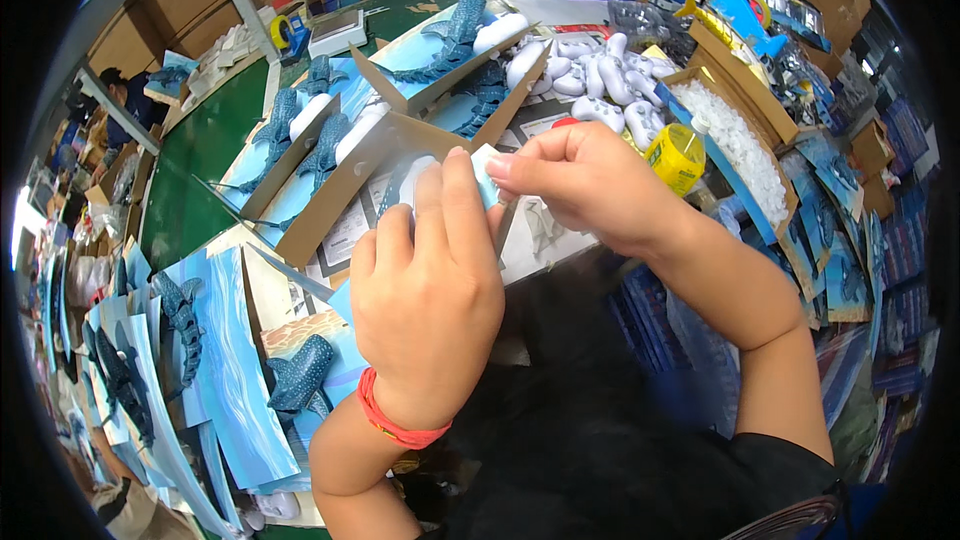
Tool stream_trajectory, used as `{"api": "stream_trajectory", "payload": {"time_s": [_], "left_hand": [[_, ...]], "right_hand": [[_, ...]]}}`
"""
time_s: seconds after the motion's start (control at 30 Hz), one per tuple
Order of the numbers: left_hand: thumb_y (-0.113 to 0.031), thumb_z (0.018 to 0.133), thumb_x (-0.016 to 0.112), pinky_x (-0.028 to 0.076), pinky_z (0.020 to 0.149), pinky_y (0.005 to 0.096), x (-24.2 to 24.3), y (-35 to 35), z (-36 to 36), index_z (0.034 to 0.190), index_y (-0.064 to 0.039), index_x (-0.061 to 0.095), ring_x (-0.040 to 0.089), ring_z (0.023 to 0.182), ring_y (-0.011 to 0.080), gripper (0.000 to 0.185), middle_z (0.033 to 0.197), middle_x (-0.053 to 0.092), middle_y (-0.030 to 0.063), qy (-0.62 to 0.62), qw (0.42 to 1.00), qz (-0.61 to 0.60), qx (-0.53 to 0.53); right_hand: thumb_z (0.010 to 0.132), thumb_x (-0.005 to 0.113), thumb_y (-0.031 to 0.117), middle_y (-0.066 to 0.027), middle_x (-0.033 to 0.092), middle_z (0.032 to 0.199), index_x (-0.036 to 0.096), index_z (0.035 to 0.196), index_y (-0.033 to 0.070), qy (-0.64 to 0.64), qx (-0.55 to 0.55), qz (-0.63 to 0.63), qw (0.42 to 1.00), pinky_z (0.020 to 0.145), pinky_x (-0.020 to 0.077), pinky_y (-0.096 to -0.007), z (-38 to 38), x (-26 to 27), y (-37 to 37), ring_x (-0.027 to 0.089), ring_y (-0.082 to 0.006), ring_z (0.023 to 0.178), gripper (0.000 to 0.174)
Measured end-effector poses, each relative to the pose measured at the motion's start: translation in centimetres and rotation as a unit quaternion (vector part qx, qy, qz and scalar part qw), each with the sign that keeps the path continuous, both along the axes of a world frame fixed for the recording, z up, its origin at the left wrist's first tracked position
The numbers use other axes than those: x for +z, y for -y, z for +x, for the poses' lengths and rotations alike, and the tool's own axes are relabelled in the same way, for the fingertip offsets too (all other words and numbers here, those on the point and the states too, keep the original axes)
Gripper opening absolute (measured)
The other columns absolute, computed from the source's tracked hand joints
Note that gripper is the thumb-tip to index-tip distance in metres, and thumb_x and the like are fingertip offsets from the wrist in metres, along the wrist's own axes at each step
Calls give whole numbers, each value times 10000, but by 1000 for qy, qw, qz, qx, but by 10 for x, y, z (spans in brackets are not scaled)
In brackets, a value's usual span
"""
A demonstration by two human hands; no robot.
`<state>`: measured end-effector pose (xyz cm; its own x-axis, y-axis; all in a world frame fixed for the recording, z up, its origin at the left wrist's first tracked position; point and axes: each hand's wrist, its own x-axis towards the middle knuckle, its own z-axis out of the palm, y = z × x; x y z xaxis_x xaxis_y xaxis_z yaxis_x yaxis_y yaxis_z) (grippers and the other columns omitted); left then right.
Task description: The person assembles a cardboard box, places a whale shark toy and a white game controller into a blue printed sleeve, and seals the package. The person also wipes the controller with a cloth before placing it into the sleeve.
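My left hand [431,277], with a red cord bracelet [401,420] on its wrist, lies over a printed cardboard insert, fingers extended across it. Most of that insert is hidden beneath the hand. Past the fingertips show a white game-controller-shaped piece [414,174] and a bit of dark spotted toy. Thumb and forefinger of my right hand [581,184] pinch a small white and light-blue piece [486,169] at the insert's edge; whether it is a flap or separate is unclear. Left of my wrist, a spotted toy whale shark [304,375] rests on a blue printed card.
Inserts holding toy whale sharks [457,22] stand ahead. White controllers [615,75] are heaped beyond my right hand. Near them are a yellow bottle [677,157] and a box of small translucent pieces [739,146]. Blue printed cards [240,367] lean at left. Other people are in the background.
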<state>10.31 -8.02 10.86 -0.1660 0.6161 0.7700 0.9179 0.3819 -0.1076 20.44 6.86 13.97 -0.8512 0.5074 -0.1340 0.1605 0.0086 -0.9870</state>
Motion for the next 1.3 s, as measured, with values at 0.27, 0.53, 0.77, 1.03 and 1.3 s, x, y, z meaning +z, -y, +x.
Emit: {"api": "stream_trajectory", "payload": {"time_s": [0.27, 0.53, 0.77, 1.03, 1.3], "left_hand": [[-159, 853, 631, 482, 696, 328, -3, -5, -4, 1143, -73, 674, 627, 805, 223, 306, 1108, 665, 105, -106, 994, -22, -27], [-147, 879, 653, 538, 742, 323, 10, 7, -13, 1247, -159, 674, 686, 908, 223, 369, 1146, 687, 70, -84, 991, -99, -28], [-158, 870, 641, 551, 754, 313, 3, 2, -8, 1195, -174, 685, 700, 882, 219, 328, 1106, 704, 45, -143, 986, -76, 25], [-133, 883, 598, 553, 785, 299, -4, -24, -22, 1107, -103, 682, 711, 925, 209, 241, 1073, 719, 71, -215, 975, -48, 27], [-89, 821, 596, 541, 676, 296, 11, -9, -34, 1131, -131, 679, 695, 780, 175, 323, 1029, 718, 14, -127, 986, -100, -28]], "right_hand": [[846, 770, 257, 34, 500, 572, 704, 784, 2, 55, -85, 28, 994, 436, 252, -247, -1, 11, 9, 372, -51, 466, 270], [936, 721, 232, 53, 500, 617, 697, 966, 4, -41, 1, -65, 997, 424, 230, -209, 14, -13, 7, 335, -24, 458, 231], [941, 703, 256, 58, 447, 568, 678, 902, 3, -8, 24, -136, 990, 420, 202, -232, 16, -10, 1, 320, -39, 442, 257], [979, 666, 207, 34, 607, 681, 696, 976, -6, -162, -80, -74, 981, 451, 357, -208, -3, -50, 12, 462, -19, 516, 215], [1015, 605, 187, 31, 641, 740, 707, 984, 36, -361, -254, -231, 867, 455, 439, -222, -73, -84, 68, 543, -46, 549, 185]]}}
